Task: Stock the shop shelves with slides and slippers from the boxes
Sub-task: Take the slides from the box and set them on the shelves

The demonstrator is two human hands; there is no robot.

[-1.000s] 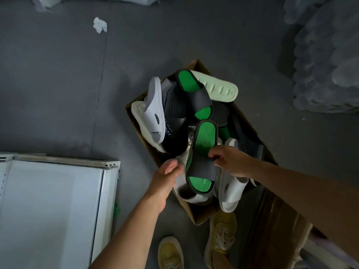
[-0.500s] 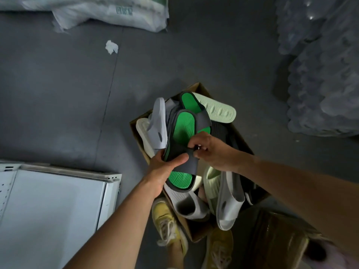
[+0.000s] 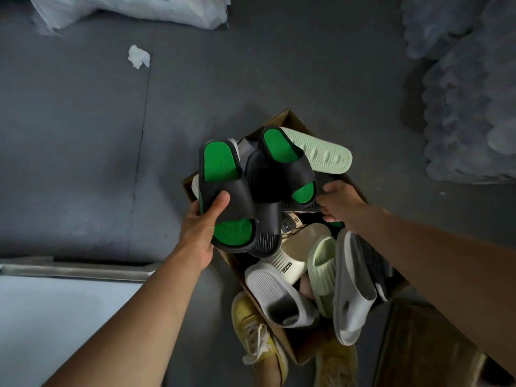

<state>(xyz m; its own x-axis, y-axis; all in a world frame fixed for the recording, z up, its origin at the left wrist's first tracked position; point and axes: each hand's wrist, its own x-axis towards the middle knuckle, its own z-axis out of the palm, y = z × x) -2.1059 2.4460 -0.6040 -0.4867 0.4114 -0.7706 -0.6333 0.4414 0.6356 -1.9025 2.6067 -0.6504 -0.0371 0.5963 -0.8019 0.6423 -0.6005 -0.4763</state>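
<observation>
Slides fill the box; the left hand grips one green slide, the right hand pinches its mate. The shelf looks unstocked.

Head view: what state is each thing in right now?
Left hand: grips a slide.
Black slide with green footbed: held above the box.
Second black-and-green slide: lying on the pile.
Right hand: fingers curled on a dark slide in the box.
Brown cardboard box: open, heaped with slides.
</observation>
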